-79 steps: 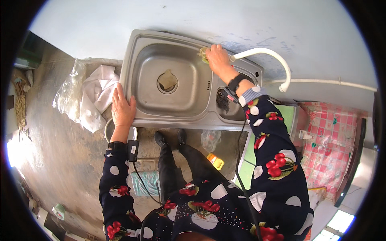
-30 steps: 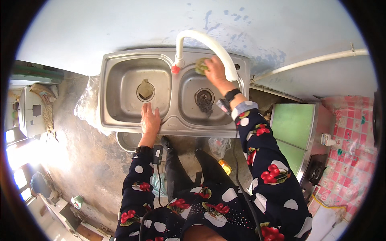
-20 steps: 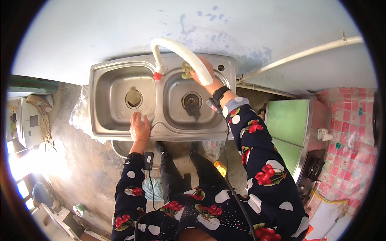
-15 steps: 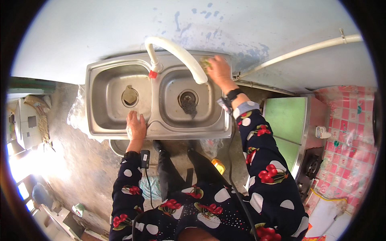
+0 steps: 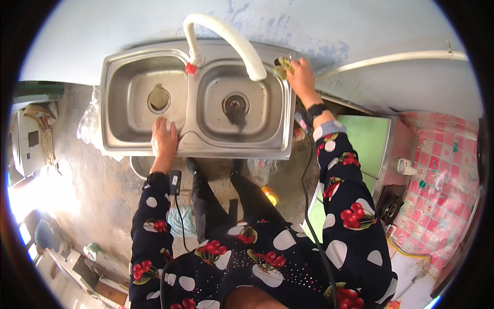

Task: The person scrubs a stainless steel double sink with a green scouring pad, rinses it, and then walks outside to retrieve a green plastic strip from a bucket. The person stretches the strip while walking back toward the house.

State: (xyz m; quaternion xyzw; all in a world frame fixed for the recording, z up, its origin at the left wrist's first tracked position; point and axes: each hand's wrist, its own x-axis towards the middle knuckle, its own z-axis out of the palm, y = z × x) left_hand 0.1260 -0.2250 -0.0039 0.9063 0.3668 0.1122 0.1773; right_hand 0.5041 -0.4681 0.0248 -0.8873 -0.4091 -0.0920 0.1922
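Observation:
My right hand [image 5: 302, 80] grips a crumpled yellow-green scouring pad [image 5: 281, 68] at the far right corner of the steel double sink [image 5: 242, 152]. Fingers loosely spread, my left hand [image 5: 163, 140] rests on the front rim of the left basin, holding nothing. A white curved faucet [image 5: 226, 32] with a red piece [image 5: 191, 68] at its base arches over the right basin. In that basin a dark grey clump [image 5: 236, 114] lies across the drain. A beige flat piece [image 5: 159, 97] sits in the left drain.
A white pipe [image 5: 396, 57] runs along the wall to the right. Beside my right arm stands a green-topped cabinet [image 5: 363, 141], with a stove burner [image 5: 392, 207] near it. Clear plastic bags [image 5: 88, 121] hang at the sink's left. A black cable [image 5: 303, 180] trails past my right arm.
My right hand has moved right with the scouring pad, to the sink's outer corner. My left hand stays on the front rim. The whole view has shifted slightly.

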